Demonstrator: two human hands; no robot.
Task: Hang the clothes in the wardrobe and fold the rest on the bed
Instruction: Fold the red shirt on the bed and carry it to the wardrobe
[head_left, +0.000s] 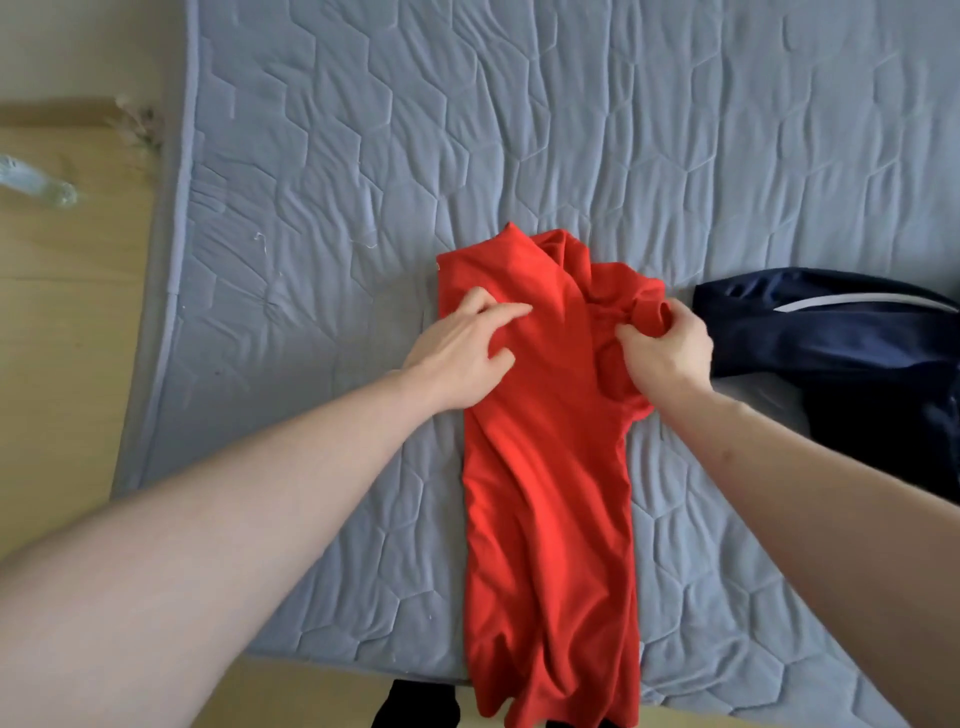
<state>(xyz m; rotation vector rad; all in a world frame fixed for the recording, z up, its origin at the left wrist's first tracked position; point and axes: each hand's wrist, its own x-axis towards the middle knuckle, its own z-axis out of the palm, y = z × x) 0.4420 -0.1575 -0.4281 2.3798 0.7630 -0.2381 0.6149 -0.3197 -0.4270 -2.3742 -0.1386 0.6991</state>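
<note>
Just the one camera here, strapped to the person's head, looking pretty much straight down over the near edge of the bed from standing height. It's wide-angle and close in, so both forearms stretch in from the bottom corners and the floor shows along the left side.

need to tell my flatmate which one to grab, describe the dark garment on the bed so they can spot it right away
Start from the pale blue quilted mattress that fills the view. On its right side, just right of the long red shirt under both hands, lies the navy garment, bunched and running off the frame. It is the only dark, shiny piece on the bed, with a white stripe across it.
</note>
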